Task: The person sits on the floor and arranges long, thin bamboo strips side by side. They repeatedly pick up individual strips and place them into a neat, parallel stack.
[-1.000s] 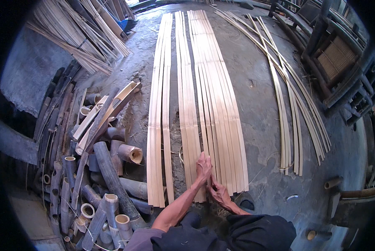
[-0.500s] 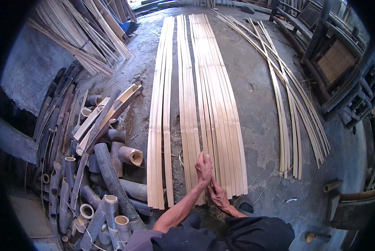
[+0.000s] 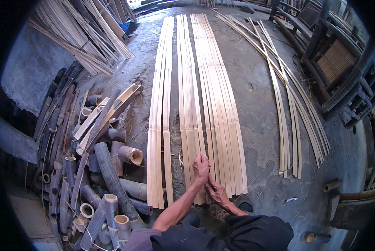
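Observation:
Long pale bamboo strips lie side by side on the floor ahead of me, in a left group point(image 3: 155, 138), a middle group point(image 3: 188, 104) and a wider right group point(image 3: 225, 125). My left hand point(image 3: 201, 167) is closed on a bamboo strip point(image 3: 199, 121) at the right edge of the middle group, near its close end. Just behind and to the right, my right hand point(image 3: 217, 193) is closed low at the strips' near ends, its fingers pressed together beside my left wrist. The undersides of both hands are hidden.
Cut bamboo tubes and split pieces point(image 3: 112, 175) are heaped at the left. More strips point(image 3: 286, 100) lie crossed on the floor to the right. A dark bamboo chair frame point(image 3: 334, 62) stands at the far right. Bundled slats point(image 3: 78, 33) lean at the back left.
A strip has shifted left from the right group to the middle group, and a gap now shows beside it. My left hand has moved slightly left; the right hand barely moved.

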The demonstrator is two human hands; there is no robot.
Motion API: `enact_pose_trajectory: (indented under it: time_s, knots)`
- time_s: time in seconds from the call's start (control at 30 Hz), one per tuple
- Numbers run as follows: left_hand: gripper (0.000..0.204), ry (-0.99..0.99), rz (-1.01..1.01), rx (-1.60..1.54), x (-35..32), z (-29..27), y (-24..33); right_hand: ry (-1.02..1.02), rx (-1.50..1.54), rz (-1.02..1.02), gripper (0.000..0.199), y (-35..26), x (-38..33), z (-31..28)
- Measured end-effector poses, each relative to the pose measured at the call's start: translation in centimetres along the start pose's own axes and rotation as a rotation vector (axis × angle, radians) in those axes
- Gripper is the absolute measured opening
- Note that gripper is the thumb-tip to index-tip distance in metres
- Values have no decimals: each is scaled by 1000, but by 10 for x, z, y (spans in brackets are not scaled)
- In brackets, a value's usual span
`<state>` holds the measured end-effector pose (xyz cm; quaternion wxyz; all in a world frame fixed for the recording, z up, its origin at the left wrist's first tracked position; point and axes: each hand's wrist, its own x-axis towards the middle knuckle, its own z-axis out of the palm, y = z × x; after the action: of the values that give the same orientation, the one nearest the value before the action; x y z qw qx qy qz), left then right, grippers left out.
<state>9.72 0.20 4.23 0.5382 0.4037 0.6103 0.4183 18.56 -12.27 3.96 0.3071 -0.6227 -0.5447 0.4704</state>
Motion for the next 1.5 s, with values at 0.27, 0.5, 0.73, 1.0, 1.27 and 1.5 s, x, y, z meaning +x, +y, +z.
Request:
enact_pose_trajectory:
  time_s: [0.27,0.5,0.73,1.0,1.27,1.5]
  knots:
    - [41,-48,362,480,-19,-45,17,48,-149,-183,60,33,14,-5]
    - [59,131,353,752,7,-90,-11,4,-188,-161,60,49,17,13]
    - [59,84,284,643,14,-78,-13,16,-360,-90,61,15,15,-1]
    - [54,81,198,524,18,-102,-19,0,-373,-128,62,7,16,2]
    - [36,199,117,395,18,-102,-17,10,-409,-100,58,-12,8,-12]
    - [34,194,-43,159,12,-102,18,9,-329,-142,56,-10,0,-10]
